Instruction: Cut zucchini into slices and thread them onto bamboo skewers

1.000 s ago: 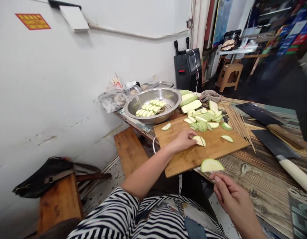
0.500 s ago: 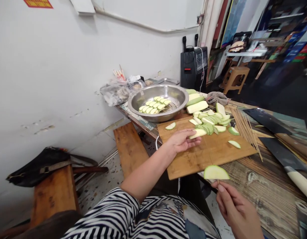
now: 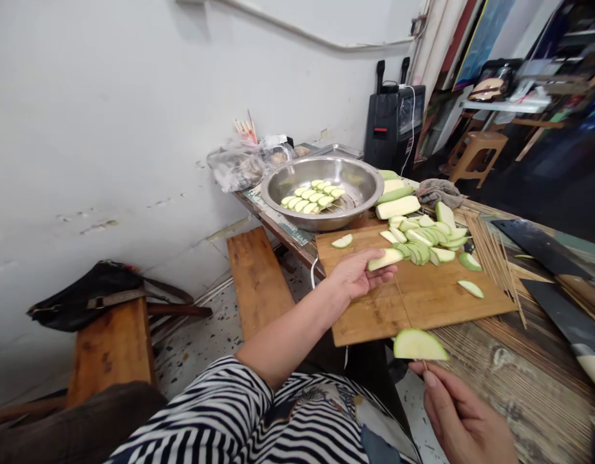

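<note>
Over the wooden cutting board [image 3: 375,316], my left hand [image 3: 362,274] holds a pale green-edged slice [image 3: 385,259] between thumb and fingers. Nearer to me, past the board's front edge, my right hand [image 3: 459,403] pinches a thin skewer [image 3: 424,365]. A half-round slice [image 3: 420,345] is threaded on that skewer, whose thin tip points towards the board. Many cut slices [image 3: 418,248] are heaped at the back right of the board. A steel basin [image 3: 321,220] behind the board holds rows of skewered slices [image 3: 313,196].
Bare skewers [image 3: 495,264] lie right of the board, beside two cleavers [image 3: 563,312]. Peeled squash [image 3: 398,207] and a grey cloth [image 3: 439,192] sit behind the heap. A black speaker [image 3: 393,125] stands at the wall. Benches [image 3: 259,277] are at the left.
The view has shifted, so the scene appears further right. My left hand has moved slightly left relative to the board with its slice. My right hand still holds the skewered slice.
</note>
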The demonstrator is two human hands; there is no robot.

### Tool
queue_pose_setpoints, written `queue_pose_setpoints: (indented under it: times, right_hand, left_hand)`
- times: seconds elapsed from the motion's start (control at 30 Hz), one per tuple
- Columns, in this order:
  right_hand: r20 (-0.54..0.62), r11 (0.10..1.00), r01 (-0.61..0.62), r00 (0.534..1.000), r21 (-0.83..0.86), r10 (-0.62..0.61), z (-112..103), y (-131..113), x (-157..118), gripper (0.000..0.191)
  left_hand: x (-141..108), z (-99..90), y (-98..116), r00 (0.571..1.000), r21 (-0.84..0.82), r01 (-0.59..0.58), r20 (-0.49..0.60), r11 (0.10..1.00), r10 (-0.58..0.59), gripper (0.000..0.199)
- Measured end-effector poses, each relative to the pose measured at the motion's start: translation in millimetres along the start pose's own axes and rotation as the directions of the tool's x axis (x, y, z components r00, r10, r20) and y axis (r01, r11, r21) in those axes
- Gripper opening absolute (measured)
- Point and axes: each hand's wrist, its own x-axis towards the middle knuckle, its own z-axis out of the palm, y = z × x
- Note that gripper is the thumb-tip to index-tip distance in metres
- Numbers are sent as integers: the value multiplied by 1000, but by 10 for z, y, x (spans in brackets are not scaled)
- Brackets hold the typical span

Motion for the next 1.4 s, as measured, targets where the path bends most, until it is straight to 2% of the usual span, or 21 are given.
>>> queue_pose_setpoints:
  times: [0.3,0.83,0.97,1.13,1.4]
  right_hand:
    - [12,999,47,999,-25,-47,-11,7,2,35]
    - [58,979,152,988,-139,-145,-37,-24,24,32]
    - [53,985,119,992,-127,-113,-33,-24,14,34]
    - [5,999,43,999,-31,-42,-4,-20,-7,38]
    - [-12,996,-54,998,77,55,29,-76,-9,41]
  left_hand:
    - [-50,37,-12,997,28,-68,48,997,66,8]
    - [-62,52,-41,996,59,-83,47,995,81,8]
    - [-68,60,-47,994,48,-93,55,995,91,8]
    - [-70,69,-44,994,55,-102,53,993,99,8]
    - [-73,55,-63,988,111,-148,71,983,140,6]
